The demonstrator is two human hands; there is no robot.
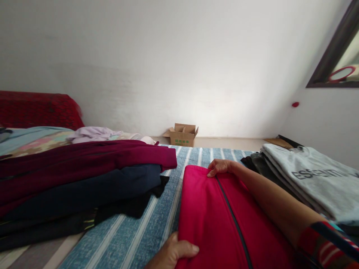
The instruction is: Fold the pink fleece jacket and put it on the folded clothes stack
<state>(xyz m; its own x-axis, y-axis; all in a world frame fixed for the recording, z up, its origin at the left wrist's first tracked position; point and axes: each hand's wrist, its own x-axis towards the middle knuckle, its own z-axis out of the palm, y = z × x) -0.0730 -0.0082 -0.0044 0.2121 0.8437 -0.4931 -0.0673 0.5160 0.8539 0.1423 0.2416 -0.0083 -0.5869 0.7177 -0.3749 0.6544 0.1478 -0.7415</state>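
Note:
A bright pink-red garment [207,216] with a dark stripe or zip line down it lies on a blue-and-white striped bed cover [140,228]. My right hand [220,167] grips its far edge, thumb on top and fingers curled under. At the near left edge my left hand [175,252] pinches the cloth, the thumb lying over it; the other fingers are partly hidden below. The garment's near end runs out of view at the bottom.
Left of it lie a maroon garment [112,158], a navy one [120,185] and black clothes [117,211]. A folded stack with a grey printed shirt [314,168] sits right. Beyond the bed stands an open cardboard box [182,140] by the wall.

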